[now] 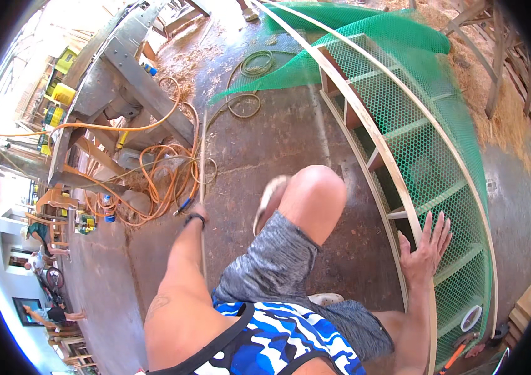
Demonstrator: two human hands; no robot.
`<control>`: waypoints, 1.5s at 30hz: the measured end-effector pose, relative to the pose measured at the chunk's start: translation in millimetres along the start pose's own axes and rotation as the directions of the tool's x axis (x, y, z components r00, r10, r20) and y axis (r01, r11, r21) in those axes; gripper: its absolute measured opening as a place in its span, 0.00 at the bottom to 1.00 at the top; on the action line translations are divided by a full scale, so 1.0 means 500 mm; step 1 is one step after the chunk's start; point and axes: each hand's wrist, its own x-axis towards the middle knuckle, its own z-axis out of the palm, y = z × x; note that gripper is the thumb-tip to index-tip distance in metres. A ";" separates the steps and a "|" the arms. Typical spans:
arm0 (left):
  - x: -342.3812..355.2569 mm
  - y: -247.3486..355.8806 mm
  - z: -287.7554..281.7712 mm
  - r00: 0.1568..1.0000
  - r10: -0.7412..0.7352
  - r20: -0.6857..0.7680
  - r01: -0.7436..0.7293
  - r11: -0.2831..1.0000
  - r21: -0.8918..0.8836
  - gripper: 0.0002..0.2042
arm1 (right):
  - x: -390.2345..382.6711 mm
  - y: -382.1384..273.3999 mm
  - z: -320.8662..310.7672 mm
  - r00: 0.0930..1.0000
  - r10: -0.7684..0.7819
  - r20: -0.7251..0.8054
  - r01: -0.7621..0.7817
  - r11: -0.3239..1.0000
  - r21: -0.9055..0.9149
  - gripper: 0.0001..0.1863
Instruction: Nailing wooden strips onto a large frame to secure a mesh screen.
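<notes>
A long ladder-like wooden frame (pixel 383 145) with cross slats lies to my right, curved by the lens. Green plastic mesh (pixel 431 156) with hexagonal holes spreads over it and bunches up at the far end. My right hand (pixel 423 253) rests on the frame's near rail, fingers spread over the rail and the mesh. On my left, a long thin wooden strip (pixel 203 134) runs away from me. My left hand (pixel 197 211) is closed around it, a dark band on the wrist. One of my knees is bent up between the hands.
An orange hose (pixel 153 181) lies coiled beside a heavy metal-and-wood machine stand (pixel 115 78). A thinner hose (pixel 256 64) loops farther off. Near the frame's close end are a white ring (pixel 470 319) and an orange-handled tool (pixel 456 356). Wood shavings (pixel 512 128) cover the floor at far right.
</notes>
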 end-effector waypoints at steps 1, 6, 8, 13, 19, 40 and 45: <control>0.042 0.082 -0.051 0.992 0.014 0.127 0.009 0.983 -0.182 0.25 | -0.011 0.018 -0.008 0.999 0.039 0.012 -0.038 0.997 -0.061 0.45; 0.234 0.316 -0.346 0.730 0.185 -0.658 -0.422 0.880 -0.220 0.23 | 0.013 0.004 -0.012 0.998 0.052 0.031 -0.050 0.998 -0.041 0.42; 0.214 0.473 -0.445 0.720 0.505 -0.476 -0.693 0.502 -0.517 0.18 | 0.066 -0.051 -0.033 0.996 -0.002 -0.084 0.009 0.997 0.078 0.35; 0.074 0.902 -0.506 0.372 0.918 0.140 -0.111 0.194 -0.975 0.30 | 0.287 -0.223 0.019 0.991 0.026 -0.128 0.005 0.971 0.237 0.28; 0.147 1.205 -0.506 0.203 0.973 -0.113 0.381 -0.185 -0.906 0.41 | 0.538 -0.379 0.138 0.994 0.081 -0.077 -0.064 0.977 0.202 0.26; 0.099 1.312 -0.565 0.505 0.862 -0.036 0.485 -0.318 -0.815 0.24 | 0.683 -0.357 0.186 0.861 0.505 0.050 -0.499 0.823 0.273 0.12; 0.054 1.299 -0.634 0.525 0.850 -0.031 0.420 -0.291 -0.859 0.22 | 0.698 -0.340 0.175 0.885 0.451 0.114 -0.465 0.849 0.252 0.10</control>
